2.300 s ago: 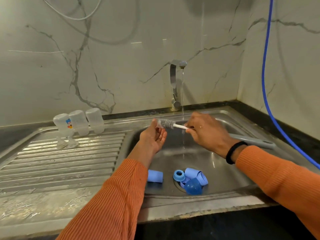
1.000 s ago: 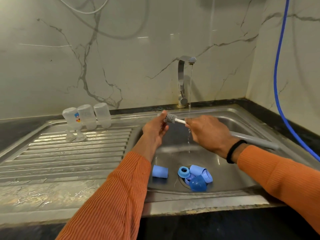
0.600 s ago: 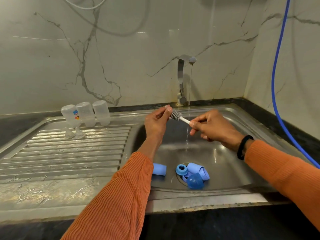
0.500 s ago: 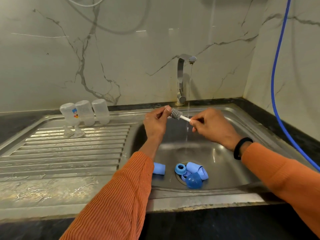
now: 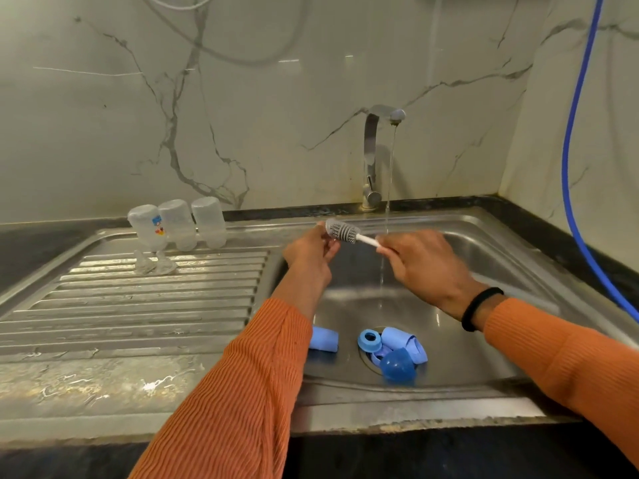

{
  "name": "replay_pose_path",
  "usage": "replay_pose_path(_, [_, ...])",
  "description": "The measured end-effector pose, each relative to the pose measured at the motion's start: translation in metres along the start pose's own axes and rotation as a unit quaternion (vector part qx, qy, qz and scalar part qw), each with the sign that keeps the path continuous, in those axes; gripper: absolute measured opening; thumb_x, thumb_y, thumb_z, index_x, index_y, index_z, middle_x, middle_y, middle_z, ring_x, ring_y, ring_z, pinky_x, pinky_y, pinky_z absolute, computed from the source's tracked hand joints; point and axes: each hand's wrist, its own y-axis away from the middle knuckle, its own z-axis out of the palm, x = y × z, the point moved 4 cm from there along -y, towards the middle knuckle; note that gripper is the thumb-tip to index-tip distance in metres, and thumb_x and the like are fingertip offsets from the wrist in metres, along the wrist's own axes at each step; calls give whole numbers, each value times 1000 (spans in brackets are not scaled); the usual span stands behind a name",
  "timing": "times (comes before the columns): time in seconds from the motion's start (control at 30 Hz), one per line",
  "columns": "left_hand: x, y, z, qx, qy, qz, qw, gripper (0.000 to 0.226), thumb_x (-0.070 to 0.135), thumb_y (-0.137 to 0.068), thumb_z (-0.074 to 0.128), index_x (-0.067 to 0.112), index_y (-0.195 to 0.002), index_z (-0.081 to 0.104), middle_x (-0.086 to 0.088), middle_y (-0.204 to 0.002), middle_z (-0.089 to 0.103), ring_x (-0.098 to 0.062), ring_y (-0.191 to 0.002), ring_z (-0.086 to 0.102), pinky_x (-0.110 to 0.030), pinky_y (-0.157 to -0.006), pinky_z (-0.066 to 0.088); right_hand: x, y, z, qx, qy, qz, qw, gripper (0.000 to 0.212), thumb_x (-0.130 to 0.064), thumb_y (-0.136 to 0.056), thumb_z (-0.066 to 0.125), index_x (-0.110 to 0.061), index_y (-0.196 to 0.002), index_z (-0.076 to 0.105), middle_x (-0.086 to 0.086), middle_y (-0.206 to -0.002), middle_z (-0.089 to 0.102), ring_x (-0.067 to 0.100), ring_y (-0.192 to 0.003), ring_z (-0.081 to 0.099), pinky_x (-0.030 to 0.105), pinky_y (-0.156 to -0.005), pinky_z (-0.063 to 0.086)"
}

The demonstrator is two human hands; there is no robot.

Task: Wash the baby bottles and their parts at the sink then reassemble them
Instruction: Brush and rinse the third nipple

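Bottles (image 5: 176,225): three clear ones are standing upside down at the left of the frame, on the draining board (image 5: 138,305); the leftmost is carrying a small cartoon print, no writing readable.
Teats (image 5: 155,264): two clear ones are sitting just in front of the bottles.
Left hand (image 5: 311,252): fingers are curling at the tip of the brush (image 5: 342,233); what they are pinching cannot be told.
Right hand (image 5: 420,262): it is gripping the brush's white handle, beside the thin stream from the tap (image 5: 375,157).
Blue parts (image 5: 390,349): rings and caps are lying around the drain in the sink (image 5: 501,257), lower centre.
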Motion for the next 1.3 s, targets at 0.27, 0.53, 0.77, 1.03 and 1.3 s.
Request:
replay_pose_path(0.27, [-4, 4, 1, -20, 101, -24, 994, 33, 11, -89, 79, -6, -114, 66, -16, -89, 76, -17, -71, 75, -29, -63, 64, 5, 2, 8, -34, -285, 149, 946, 15, -23, -101, 66, -20, -109, 77, -8, -79, 78, 2, -60, 65, 13, -59, 47])
replay_pose_path(0.53, [-4, 7, 13, -62, 17, 46, 997, 16, 11, -94, 73, -3, -103, 72, -14, -82, 77, -17, -69, 75, -25, -64, 62, 2, -2, 10, 83, -244, 143, 956, 16, -21, -101, 65, -15, -106, 80, -9, -76, 75, -5, -69, 69, 11, -67, 55])
replay_pose_path(0.77, [-18, 9, 13, -37, -168, 177, 969, 21, 35, -99, 66, 19, -111, 72, -4, -94, 77, -15, -75, 77, -31, -70, 65, 21, 1, 13, 58, -249, 179, 950, 16, -20, -100, 65, -15, -103, 80, -10, -76, 74, -9, -70, 67, 3, -60, 47])
replay_pose_path(1.03, [-14, 1, 6, -44, -106, 118, 986, 19, 10, -98, 65, 5, -114, 73, -13, -107, 75, -23, -95, 75, -38, -82, 64, 12, 1, 13, 24, -215, 152, 964, 14, -21, -99, 67, -16, -103, 80, -11, -75, 73, -6, -69, 68, 2, -60, 46])
replay_pose_path(1.3, [-18, 10, 19, -124, -157, 103, 974, 24, -2, -91, 71, -2, -115, 70, -18, -101, 76, -28, -92, 77, -42, -88, 63, 18, 1, 13, 49, -210, 183, 959, 16, -18, -98, 66, -12, -95, 81, -2, -81, 76, 4, -72, 71, 16, -72, 58])
